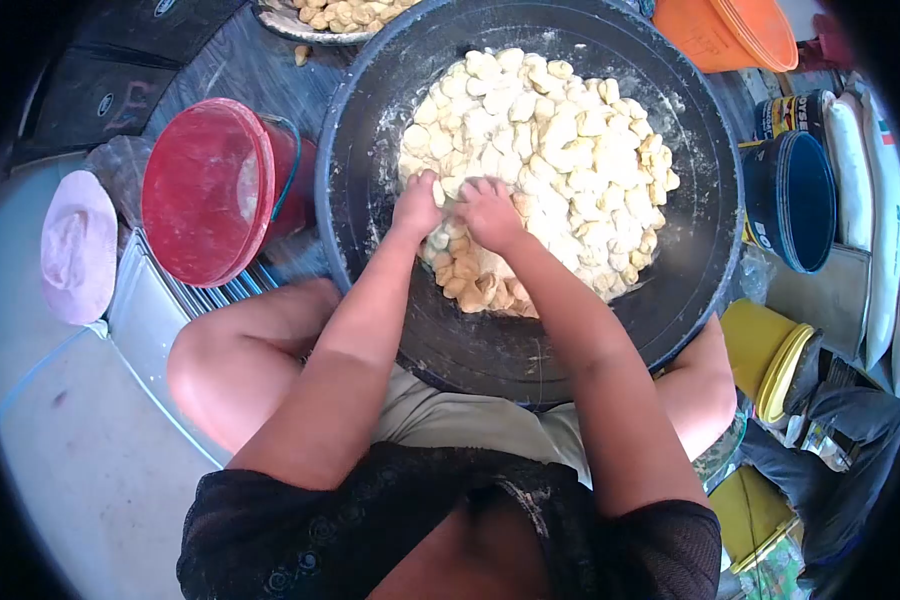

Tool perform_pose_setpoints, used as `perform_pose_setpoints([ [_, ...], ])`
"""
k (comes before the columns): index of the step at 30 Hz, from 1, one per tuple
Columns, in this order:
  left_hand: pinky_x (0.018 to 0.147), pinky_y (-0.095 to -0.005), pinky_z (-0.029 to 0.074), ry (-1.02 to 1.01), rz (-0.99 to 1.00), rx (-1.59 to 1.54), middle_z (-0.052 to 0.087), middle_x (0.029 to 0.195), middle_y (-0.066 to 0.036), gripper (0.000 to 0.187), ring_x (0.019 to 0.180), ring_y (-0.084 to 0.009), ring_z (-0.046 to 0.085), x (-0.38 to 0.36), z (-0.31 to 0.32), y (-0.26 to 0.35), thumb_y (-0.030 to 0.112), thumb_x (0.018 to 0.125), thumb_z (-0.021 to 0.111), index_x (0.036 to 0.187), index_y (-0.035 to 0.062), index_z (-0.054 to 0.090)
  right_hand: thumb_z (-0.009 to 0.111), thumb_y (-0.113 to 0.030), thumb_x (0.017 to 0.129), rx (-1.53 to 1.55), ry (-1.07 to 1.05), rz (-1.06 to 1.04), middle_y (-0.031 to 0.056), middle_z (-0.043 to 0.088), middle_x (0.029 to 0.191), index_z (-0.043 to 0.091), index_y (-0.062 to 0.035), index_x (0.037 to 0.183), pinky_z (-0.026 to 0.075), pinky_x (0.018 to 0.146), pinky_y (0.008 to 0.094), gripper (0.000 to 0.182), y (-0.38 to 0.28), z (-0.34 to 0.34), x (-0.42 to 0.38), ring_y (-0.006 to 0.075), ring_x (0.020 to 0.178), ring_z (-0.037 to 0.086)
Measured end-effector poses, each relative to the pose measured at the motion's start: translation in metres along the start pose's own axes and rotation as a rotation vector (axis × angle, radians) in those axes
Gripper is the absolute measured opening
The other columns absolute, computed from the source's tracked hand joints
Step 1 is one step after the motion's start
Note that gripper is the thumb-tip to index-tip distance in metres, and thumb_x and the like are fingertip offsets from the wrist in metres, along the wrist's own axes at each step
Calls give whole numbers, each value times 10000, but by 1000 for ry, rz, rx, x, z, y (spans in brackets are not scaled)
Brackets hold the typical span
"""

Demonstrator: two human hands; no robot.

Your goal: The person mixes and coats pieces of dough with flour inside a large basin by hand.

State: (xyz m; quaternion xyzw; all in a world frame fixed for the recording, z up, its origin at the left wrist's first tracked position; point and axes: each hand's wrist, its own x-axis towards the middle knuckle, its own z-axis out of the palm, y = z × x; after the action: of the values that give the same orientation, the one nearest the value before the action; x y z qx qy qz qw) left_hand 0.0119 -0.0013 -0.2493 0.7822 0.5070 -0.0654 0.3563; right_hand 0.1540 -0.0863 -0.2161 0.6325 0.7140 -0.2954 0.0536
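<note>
A wide black tub (710,200) stands between my bent knees. Inside it lies a broad heap of pale, flour-dusted pieces (570,150), with browner ones along the near left edge. My left hand (419,206) is at the left side of the heap, its fingers curled at the pieces. Close beside it, my right hand (487,212) rests on the heap with its fingers bent down among the pieces. The fingertips of both hands are partly hidden, and what they hold, if anything, cannot be made out.
A red bucket (205,190) and a pink hat (78,247) are on the left. A tray (270,22) of similar pieces sits at the top. Orange (715,35), dark blue (805,200) and yellow (760,350) buckets stand right, near white sacks (852,170) and a person's dark-trousered leg (850,480).
</note>
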Motion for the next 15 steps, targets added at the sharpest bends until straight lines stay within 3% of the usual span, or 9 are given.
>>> perform_pose_setpoints([
  [1,902,-364,460,-164,-16,-218,551,1147,-139,645,1021,-262,582,-2,-4,-3,107,666,756,1243,38,476,562,-175,889,107,-43,-12,81,452,1319,476,-188,1328,234,1115,530,448,4,-1,-9,295,1284,397],
  [4,820,-294,473,-591,8,-863,598,970,-40,544,932,-170,582,-5,-27,2,87,697,748,1183,71,504,698,-129,806,1055,257,152,126,466,1282,418,-177,1374,413,993,466,635,2,10,-41,278,1238,431],
  [7,791,-301,506,-652,-85,-1227,604,978,-53,426,923,-161,600,-15,-60,42,37,785,682,1169,58,498,754,-118,768,1903,229,170,135,461,1259,375,-151,1390,509,850,387,729,-23,-21,-61,263,1124,514],
  [8,769,-304,513,-582,-43,-1252,599,980,-55,407,910,-161,602,-13,-62,46,45,799,669,1167,70,497,689,-32,769,1901,232,161,113,475,1235,387,-144,1384,533,777,325,694,-28,-26,-61,231,1022,579],
  [11,730,-313,529,-402,-29,-1272,595,995,-63,364,881,-167,611,-13,-74,50,82,840,634,1175,90,491,621,-2,763,1760,172,230,106,495,1216,380,-143,1397,543,740,305,693,1,-10,-54,196,966,615],
  [12,733,-315,530,-366,-95,-1254,598,1007,-65,359,879,-173,615,-14,-83,49,100,854,624,1186,87,487,564,-2,758,1755,82,194,137,502,1234,368,-108,1409,524,812,327,688,14,-8,-59,198,1073,577],
  [13,736,-317,532,-330,-160,-1236,601,1018,-67,356,876,-179,619,-14,-89,47,119,867,614,1196,85,482,587,-19,759,1529,73,109,148,494,1249,354,-102,1415,510,841,337,701,17,-12,-64,209,1100,560],
  [14,754,-357,529,-227,-152,-1125,613,1076,-76,390,854,-200,622,-12,-88,43,248,926,564,1260,77,458,610,-36,761,1303,64,31,160,487,1264,341,-97,1421,495,870,347,716,19,-15,-70,220,1127,543],
  [15,766,-371,526,-381,-140,-1152,605,1108,-87,437,884,-212,619,-6,-84,36,292,932,552,1293,75,436,633,-54,763,1075,53,-43,171,479,1279,327,-92,1428,481,899,357,733,19,-17,-74,231,1154,526],
])
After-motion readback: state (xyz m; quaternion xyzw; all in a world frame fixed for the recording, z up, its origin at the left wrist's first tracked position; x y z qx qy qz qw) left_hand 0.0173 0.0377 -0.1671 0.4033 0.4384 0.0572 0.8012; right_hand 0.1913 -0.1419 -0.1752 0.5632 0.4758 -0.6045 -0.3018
